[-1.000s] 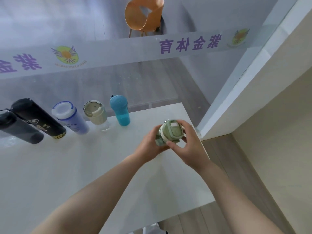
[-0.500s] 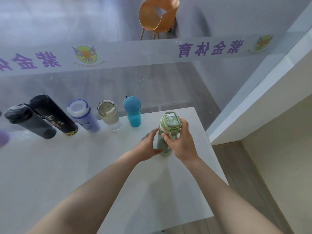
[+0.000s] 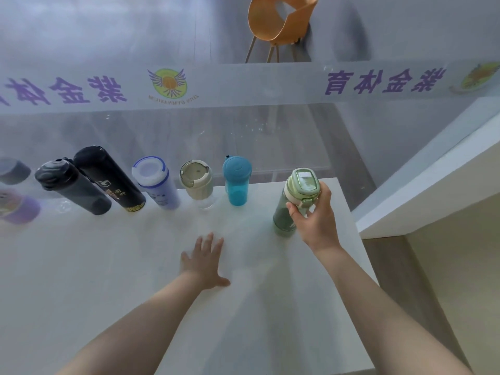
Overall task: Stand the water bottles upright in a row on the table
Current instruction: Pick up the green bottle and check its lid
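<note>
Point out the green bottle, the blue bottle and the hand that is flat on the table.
green bottle (image 3: 303,183): head view, on its pale green lid.
blue bottle (image 3: 237,194): head view, on its clear blue body below the cap.
left hand (image 3: 203,262): head view, on the back of the hand.

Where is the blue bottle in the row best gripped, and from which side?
Probably around the blue bottle body below its wider cap, coming from the near side: it stands upright, glass is right behind it, and the gaps to the neighbouring bottles are narrow.
</note>
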`<action>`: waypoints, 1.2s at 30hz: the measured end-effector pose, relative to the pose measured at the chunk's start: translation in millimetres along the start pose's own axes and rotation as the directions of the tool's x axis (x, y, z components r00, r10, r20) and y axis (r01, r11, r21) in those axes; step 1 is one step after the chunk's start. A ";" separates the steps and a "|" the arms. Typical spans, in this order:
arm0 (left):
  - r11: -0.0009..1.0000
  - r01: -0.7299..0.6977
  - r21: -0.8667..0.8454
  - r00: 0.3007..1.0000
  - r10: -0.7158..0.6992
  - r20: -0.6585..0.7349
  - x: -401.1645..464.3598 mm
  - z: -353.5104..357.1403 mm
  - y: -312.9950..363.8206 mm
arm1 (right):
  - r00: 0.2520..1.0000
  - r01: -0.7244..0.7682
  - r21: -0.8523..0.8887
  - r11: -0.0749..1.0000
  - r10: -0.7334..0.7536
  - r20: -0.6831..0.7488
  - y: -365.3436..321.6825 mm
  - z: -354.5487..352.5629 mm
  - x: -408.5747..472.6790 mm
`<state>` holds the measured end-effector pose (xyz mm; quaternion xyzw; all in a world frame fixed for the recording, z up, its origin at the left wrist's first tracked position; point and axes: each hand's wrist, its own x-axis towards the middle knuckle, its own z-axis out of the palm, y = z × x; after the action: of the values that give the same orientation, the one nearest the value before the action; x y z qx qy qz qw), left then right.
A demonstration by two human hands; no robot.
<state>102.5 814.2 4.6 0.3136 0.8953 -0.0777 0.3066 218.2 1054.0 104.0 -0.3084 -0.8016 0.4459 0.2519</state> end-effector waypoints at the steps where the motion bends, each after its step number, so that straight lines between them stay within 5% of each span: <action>1: 1.000 -0.001 0.013 1.000 0.001 0.002 0.8 0.1 0.4 | 1.000 -0.005 0.011 1.000 0.005 0.000 -0.4 2.3 7.1; 15: 0.999 0.017 0.031 1.000 -0.017 0.013 8.7 6.7 -1.1 | 1.000 0.004 0.025 1.000 -0.004 0.016 -5.5 30.3 87.3; 36: 1.000 -0.007 0.023 1.000 0.007 0.002 3.0 -0.6 -4.5 | 0.988 -0.124 0.060 0.990 0.118 0.104 -15.5 24.1 89.1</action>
<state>97.6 812.4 3.1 0.3200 0.8930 -0.0874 0.3041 136.8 1098.2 117.5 -0.3250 -0.7778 0.5018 0.1938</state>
